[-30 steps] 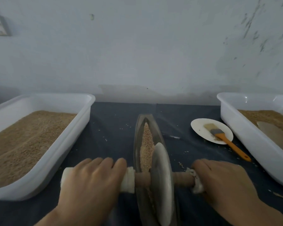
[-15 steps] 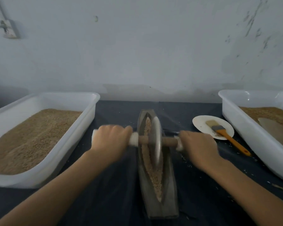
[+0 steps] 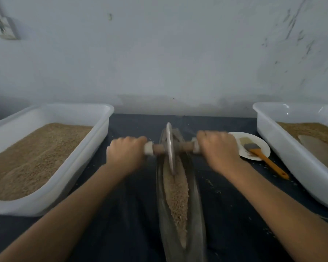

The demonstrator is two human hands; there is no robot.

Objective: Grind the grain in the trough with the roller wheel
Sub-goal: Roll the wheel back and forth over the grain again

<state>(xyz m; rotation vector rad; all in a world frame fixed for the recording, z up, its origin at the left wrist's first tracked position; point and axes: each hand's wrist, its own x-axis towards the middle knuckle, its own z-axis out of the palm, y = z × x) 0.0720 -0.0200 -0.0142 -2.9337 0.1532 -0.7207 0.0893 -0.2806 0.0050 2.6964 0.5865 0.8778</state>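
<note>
A long, narrow metal trough [image 3: 196,214] lies on the dark table, running away from me, with a strip of tan grain [image 3: 176,197] along its groove. The metal roller wheel [image 3: 169,146] stands upright in the trough near its far end, on a wooden axle [image 3: 184,146]. My left hand [image 3: 126,154] grips the white-wrapped left end of the axle. My right hand [image 3: 217,148] grips the right end. Both arms are stretched forward.
A white tub [image 3: 68,178] full of grain sits at the left. Another white tub [image 3: 284,154] with grain and a flat scoop sits at the right. A small white plate [image 3: 261,146] carries an orange-handled brush [image 3: 263,159]. Loose grains dot the cloth; a wall stands close behind.
The wheel has rolled from the near end of the trough to the far end. Both hands moved away from me with the axle, uncovering the grain in the near part.
</note>
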